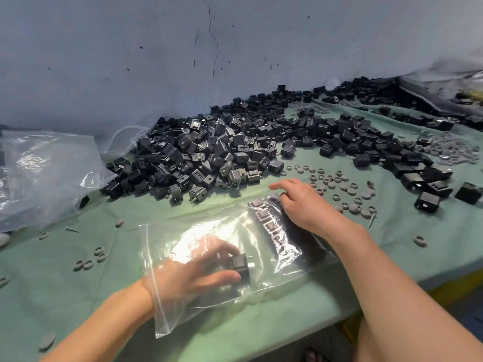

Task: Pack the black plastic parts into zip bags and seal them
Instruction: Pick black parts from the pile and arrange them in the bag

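A clear zip bag (203, 231) lies flat on the green table, its open mouth toward me at the left. My left hand (193, 270) is inside the bag up to the wrist and grips one black plastic part (240, 263) between thumb and fingers. A row of black parts (271, 226) sits packed at the bag's far end. My right hand (300, 202) rests on top of that end from outside, fingers bent, pressing the plastic down over the parts. A big heap of loose black parts (209, 150) lies behind the bag.
Grey rubber rings and caps (339, 184) are scattered right of my right hand, with a larger pile (444, 150) farther right. More black parts (423, 176) spread along the right. A large crumpled clear bag (47, 176) lies at the left. The table edge (392, 288) runs near right.
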The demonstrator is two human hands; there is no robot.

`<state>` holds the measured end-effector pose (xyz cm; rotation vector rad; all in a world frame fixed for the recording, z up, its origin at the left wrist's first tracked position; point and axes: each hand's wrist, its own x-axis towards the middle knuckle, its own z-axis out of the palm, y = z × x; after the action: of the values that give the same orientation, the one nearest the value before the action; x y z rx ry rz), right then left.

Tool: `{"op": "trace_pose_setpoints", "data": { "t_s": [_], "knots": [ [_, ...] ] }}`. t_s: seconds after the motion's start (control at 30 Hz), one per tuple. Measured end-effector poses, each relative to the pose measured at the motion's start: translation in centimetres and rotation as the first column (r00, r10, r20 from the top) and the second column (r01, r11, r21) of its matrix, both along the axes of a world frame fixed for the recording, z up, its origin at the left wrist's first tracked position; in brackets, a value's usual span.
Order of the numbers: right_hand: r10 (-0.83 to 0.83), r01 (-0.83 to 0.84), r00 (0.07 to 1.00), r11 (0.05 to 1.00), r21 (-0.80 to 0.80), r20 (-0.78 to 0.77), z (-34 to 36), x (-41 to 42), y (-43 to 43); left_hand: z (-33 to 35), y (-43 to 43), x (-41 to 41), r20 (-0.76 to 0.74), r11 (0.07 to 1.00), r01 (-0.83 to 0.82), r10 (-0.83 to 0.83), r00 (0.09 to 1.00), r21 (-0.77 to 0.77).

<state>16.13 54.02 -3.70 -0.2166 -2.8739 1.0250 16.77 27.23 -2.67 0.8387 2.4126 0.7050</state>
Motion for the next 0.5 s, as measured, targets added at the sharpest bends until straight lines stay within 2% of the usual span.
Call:
{"op": "trace_pose_setpoints", "data": {
  "t_s": [0.07,0.13,0.23,0.4,0.5],
  "knots": [
    [-0.006,0.006,1.0,1.0,-0.007,0.0,0.0,-0.1,0.2,0.1,0.9,-0.1,0.106,0.983,0.115,-0.131,0.986,0.142],
    [-0.013,0.013,1.0,1.0,-0.008,-0.002,0.0,-0.3,0.4,-0.2,0.7,-0.7,0.132,0.96,0.168,-0.201,0.971,0.224],
    [-0.025,0.024,1.0,1.0,-0.014,-0.011,0.0,-0.6,0.7,-0.4,0.9,-1.5,0.109,0.967,0.18,-0.202,0.973,0.182],
    [-0.029,0.029,0.999,0.999,-0.025,-0.015,0.1,-1.0,0.7,-1.1,2.9,-1.6,-0.074,0.956,0.222,-0.212,0.975,0.191],
    [-0.035,0.035,0.999,0.999,-0.04,-0.019,0.1,-1.0,0.9,-1.1,3.8,-1.5,-0.044,0.955,0.243,-0.239,0.97,0.172]
  ]
}}
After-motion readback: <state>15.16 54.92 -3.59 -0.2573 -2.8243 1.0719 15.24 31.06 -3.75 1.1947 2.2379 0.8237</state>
